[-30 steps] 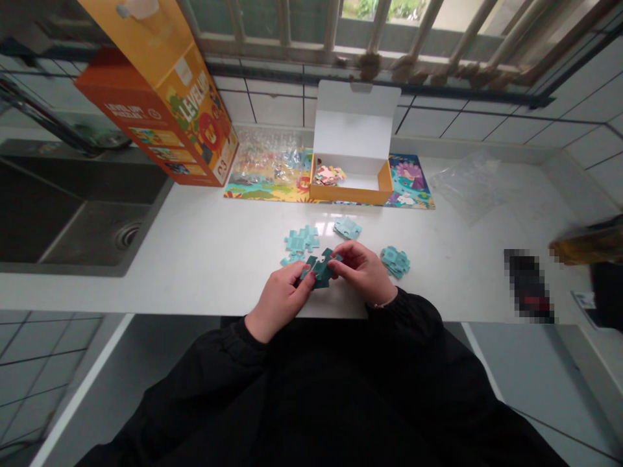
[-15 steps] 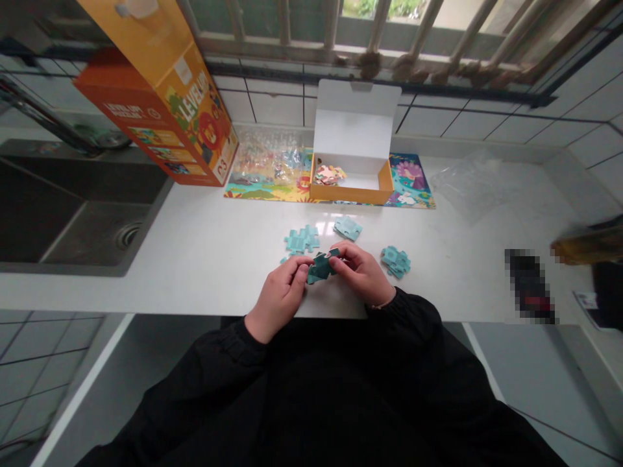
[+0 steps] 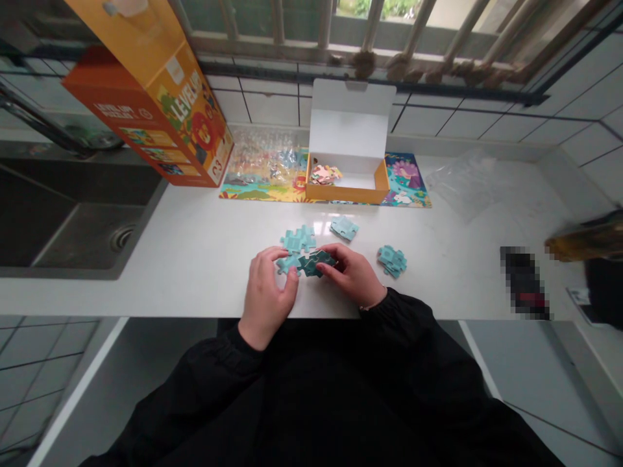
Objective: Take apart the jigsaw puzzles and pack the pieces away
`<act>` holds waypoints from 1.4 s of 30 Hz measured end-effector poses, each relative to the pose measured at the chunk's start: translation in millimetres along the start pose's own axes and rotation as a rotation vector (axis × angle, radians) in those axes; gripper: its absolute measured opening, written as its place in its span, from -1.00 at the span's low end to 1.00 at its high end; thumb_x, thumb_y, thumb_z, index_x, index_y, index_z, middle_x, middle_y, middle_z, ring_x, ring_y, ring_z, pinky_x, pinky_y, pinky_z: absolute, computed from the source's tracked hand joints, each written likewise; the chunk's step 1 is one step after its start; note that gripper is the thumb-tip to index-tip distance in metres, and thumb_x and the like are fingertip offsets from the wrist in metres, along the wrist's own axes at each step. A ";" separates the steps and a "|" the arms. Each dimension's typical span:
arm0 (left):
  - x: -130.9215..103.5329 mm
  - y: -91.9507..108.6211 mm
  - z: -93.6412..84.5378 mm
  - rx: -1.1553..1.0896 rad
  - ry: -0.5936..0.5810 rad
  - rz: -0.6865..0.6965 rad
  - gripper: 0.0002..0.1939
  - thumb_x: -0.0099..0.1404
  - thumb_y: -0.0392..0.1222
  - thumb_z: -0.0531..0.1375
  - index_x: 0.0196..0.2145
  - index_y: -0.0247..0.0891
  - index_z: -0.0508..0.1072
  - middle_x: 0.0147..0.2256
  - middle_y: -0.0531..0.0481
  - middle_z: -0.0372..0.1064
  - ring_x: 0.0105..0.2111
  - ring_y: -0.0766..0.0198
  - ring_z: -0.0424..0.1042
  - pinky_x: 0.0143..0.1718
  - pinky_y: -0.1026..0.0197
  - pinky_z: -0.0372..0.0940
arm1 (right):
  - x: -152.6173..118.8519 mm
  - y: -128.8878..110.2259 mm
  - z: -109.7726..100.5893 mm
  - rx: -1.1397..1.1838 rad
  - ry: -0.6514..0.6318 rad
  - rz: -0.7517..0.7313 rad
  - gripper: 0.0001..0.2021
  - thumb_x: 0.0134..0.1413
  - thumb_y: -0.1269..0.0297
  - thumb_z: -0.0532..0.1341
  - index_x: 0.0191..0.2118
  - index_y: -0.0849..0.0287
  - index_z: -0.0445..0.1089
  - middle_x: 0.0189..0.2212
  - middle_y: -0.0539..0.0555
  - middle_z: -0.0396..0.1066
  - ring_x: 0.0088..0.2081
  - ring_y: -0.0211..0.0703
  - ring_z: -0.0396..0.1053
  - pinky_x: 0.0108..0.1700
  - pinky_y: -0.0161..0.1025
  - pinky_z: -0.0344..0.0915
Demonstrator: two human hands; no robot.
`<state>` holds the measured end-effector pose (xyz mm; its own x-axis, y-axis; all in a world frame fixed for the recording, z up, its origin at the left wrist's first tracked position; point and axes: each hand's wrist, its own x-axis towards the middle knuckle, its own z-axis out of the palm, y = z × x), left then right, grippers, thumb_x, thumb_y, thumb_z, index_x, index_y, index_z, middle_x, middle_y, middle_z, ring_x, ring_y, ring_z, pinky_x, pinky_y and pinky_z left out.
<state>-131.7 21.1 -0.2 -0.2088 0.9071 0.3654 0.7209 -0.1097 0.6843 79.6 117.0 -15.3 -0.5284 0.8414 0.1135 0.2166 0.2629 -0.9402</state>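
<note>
My right hand (image 3: 355, 275) pinches several dark teal puzzle pieces (image 3: 316, 263) between thumb and fingers, just above the counter. On the other side my left hand (image 3: 267, 292) is open, its thumb and fingers apart around a few light teal puzzle pieces (image 3: 289, 264) on the counter. I cannot tell whether its fingertips touch them. Beyond the hands lies a loose cluster of teal pieces (image 3: 298, 239). One small pile (image 3: 344, 227) sits behind my right hand, and another pile (image 3: 392, 261) lies to its right.
An open orange-and-white box (image 3: 348, 193) holding pink puzzle pieces (image 3: 325, 174) stands on a colourful picture sheet (image 3: 409, 175). A tall orange puzzle box (image 3: 185, 130) is at back left, near the sink (image 3: 114, 269). Clear plastic wrap (image 3: 462, 181) lies at right.
My left hand has let go of the dark pieces, moved slightly left and spread over the light teal ones. My right hand has kept the dark pieces and shifted slightly left.
</note>
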 end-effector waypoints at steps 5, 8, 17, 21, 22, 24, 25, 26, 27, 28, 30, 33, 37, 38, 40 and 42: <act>2.8 -12.7 -10.6 0.413 -0.120 -0.025 -0.51 0.44 0.07 0.35 0.19 -0.22 0.48 0.25 -0.38 0.38 0.23 -0.36 0.36 0.23 -0.31 0.30 | 0.1 -0.4 0.0 -0.018 0.002 0.004 -0.67 0.38 0.07 0.36 0.13 0.08 0.51 -0.18 0.04 0.62 -0.40 -0.23 0.48 -0.30 -0.23 0.43; 0.5 -15.6 -11.8 0.398 -0.195 0.021 -0.57 0.45 0.05 0.36 0.16 -0.18 0.50 0.19 -0.30 0.44 0.16 -0.26 0.41 0.17 -0.22 0.34 | 0.1 -2.8 -0.3 -0.074 -0.019 -0.019 -0.69 0.38 0.11 0.37 0.13 0.09 0.52 -0.16 0.05 0.63 -0.39 -0.23 0.46 -0.27 -0.22 0.43; 2.2 -16.0 -12.3 0.012 -0.338 0.050 -0.72 0.53 -0.20 0.24 0.15 -0.15 0.41 -0.09 -0.06 0.55 -0.17 0.08 0.56 -0.09 0.04 0.45 | 1.3 -3.3 -1.0 -0.164 -0.085 -0.118 -0.75 0.34 0.20 0.42 0.07 0.08 0.55 -0.07 0.11 0.59 -0.22 -0.12 0.51 -0.14 -0.17 0.46; 2.1 -12.2 -18.6 -0.158 -0.387 0.071 -0.67 0.58 -0.25 0.14 0.24 -0.13 0.38 0.05 -0.09 0.57 -0.05 0.12 0.61 0.02 0.07 0.50 | 1.7 -3.2 0.1 -0.186 -0.100 -0.175 -0.77 0.35 0.27 0.40 0.07 0.07 0.55 0.00 0.16 0.58 -0.05 -0.05 0.54 -0.05 -0.15 0.46; 2.0 -12.0 -19.7 -0.175 -0.384 0.081 -0.66 0.58 -0.27 0.12 0.25 -0.13 0.38 0.07 -0.10 0.56 -0.01 0.12 0.61 0.08 0.06 0.50 | 1.5 -3.4 0.5 -0.198 -0.117 -0.164 -0.78 0.35 0.28 0.40 0.07 0.08 0.55 -0.02 0.14 0.60 -0.06 -0.05 0.54 -0.04 -0.15 0.45; 2.7 -13.0 -20.6 -0.185 -0.352 0.109 -0.63 0.58 -0.30 0.10 0.27 -0.15 0.38 0.16 -0.15 0.51 0.07 0.11 0.58 0.19 0.00 0.48 | 1.1 -3.8 1.3 -0.219 -0.140 -0.132 -0.81 0.36 0.27 0.40 0.03 0.09 0.56 -0.09 0.11 0.64 -0.12 -0.07 0.54 -0.04 -0.16 0.42; 3.9 -14.3 -20.2 -0.182 -0.322 0.121 -0.63 0.58 -0.31 0.08 0.27 -0.15 0.38 0.20 -0.17 0.48 0.09 0.11 0.57 0.22 -0.03 0.46 | 1.0 -4.1 1.6 -0.226 -0.147 -0.118 -0.83 0.36 0.26 0.40 0.01 0.10 0.56 -0.11 0.11 0.64 -0.15 -0.08 0.54 -0.05 -0.17 0.41; 5.9 -16.0 -19.3 -0.173 -0.281 0.125 -0.64 0.58 -0.31 0.07 0.26 -0.16 0.39 0.23 -0.19 0.44 0.09 0.11 0.56 0.24 -0.05 0.45 | 1.0 -4.3 1.7 -0.230 -0.151 -0.112 -0.83 0.36 0.25 0.40 0.00 0.11 0.56 -0.13 0.10 0.64 -0.16 -0.09 0.54 -0.06 -0.18 0.40; 8.8 -18.0 -17.6 -0.155 -0.232 0.124 -0.65 0.59 -0.30 0.05 0.24 -0.18 0.41 0.23 -0.21 0.42 0.10 0.10 0.55 0.25 -0.06 0.45 | 1.0 -4.6 1.8 -0.231 -0.153 -0.110 -0.84 0.36 0.24 0.40 -0.01 0.11 0.56 -0.13 0.10 0.64 -0.17 -0.09 0.54 -0.08 -0.18 0.39; 12.7 -20.2 -15.2 -0.123 -0.185 0.123 -0.67 0.60 -0.28 0.05 0.22 -0.20 0.43 0.22 -0.23 0.40 0.12 0.08 0.53 0.27 -0.08 0.43 | 1.2 -4.8 1.7 -0.231 -0.155 -0.112 -0.84 0.36 0.23 0.40 -0.02 0.11 0.56 -0.14 0.10 0.64 -0.18 -0.10 0.53 -0.08 -0.19 0.38; 22.6 -24.4 -8.6 -0.012 -0.128 0.127 -0.67 0.61 -0.23 0.06 0.22 -0.25 0.43 0.22 -0.28 0.40 0.23 -0.01 0.45 0.34 -0.15 0.37 | 1.4 -5.0 1.6 -0.236 -0.155 -0.122 -0.85 0.36 0.23 0.40 -0.03 0.11 0.55 -0.14 0.10 0.64 -0.19 -0.10 0.53 -0.10 -0.20 0.36; 39.2 -29.1 3.5 0.212 -0.172 0.118 -0.53 0.55 -0.08 0.21 0.31 -0.30 0.39 0.32 -0.40 0.33 0.35 -0.23 0.31 0.40 -0.31 0.25 | 1.3 -5.3 1.7 -0.245 -0.146 -0.131 -0.85 0.35 0.23 0.40 -0.04 0.11 0.55 -0.19 0.08 0.61 -0.23 -0.13 0.49 -0.14 -0.22 0.34; 56.2 -33.6 13.3 0.345 -0.264 0.057 -0.42 0.44 0.00 0.36 0.30 -0.22 0.41 0.38 -0.37 0.29 0.34 -0.36 0.29 0.32 -0.38 0.28 | 0.8 -6.3 2.1 -0.252 -0.142 -0.125 -0.86 0.35 0.23 0.40 -0.06 0.12 0.55 -0.22 0.06 0.58 -0.27 -0.16 0.43 -0.17 -0.23 0.30; 59.1 -34.8 13.7 0.327 -0.268 0.055 -0.44 0.41 0.00 0.39 0.27 -0.20 0.43 0.36 -0.35 0.32 0.33 -0.34 0.30 0.31 -0.36 0.28 | 0.8 -6.5 2.1 -0.251 -0.139 -0.125 -0.86 0.35 0.24 0.41 -0.06 0.12 0.55 -0.22 0.05 0.58 -0.27 -0.16 0.43 -0.18 -0.23 0.29; 62.8 -37.0 12.2 0.255 -0.250 0.056 -0.44 0.33 -0.02 0.45 0.20 -0.18 0.44 0.28 -0.30 0.40 0.28 -0.27 0.35 0.30 -0.29 0.30 | 0.9 -6.9 1.9 -0.241 -0.132 -0.123 -0.86 0.35 0.24 0.41 -0.06 0.13 0.55 -0.24 0.04 0.56 -0.28 -0.18 0.41 -0.18 -0.23 0.28; 63.3 -38.3 8.9 0.159 -0.217 0.041 -0.41 0.26 -0.05 0.50 0.15 -0.18 0.42 0.17 -0.25 0.46 0.18 -0.18 0.43 0.25 -0.21 0.36 | 1.3 -6.9 1.3 -0.217 -0.128 -0.112 -0.88 0.35 0.25 0.40 -0.06 0.12 0.55 -0.25 0.03 0.56 -0.30 -0.19 0.40 -0.20 -0.24 0.28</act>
<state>-166.5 86.3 -8.9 -0.0435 0.9710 0.2353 0.8239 -0.0983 0.5581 76.3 115.6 -9.0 -0.6552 0.7386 0.1588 0.3143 0.4576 -0.8318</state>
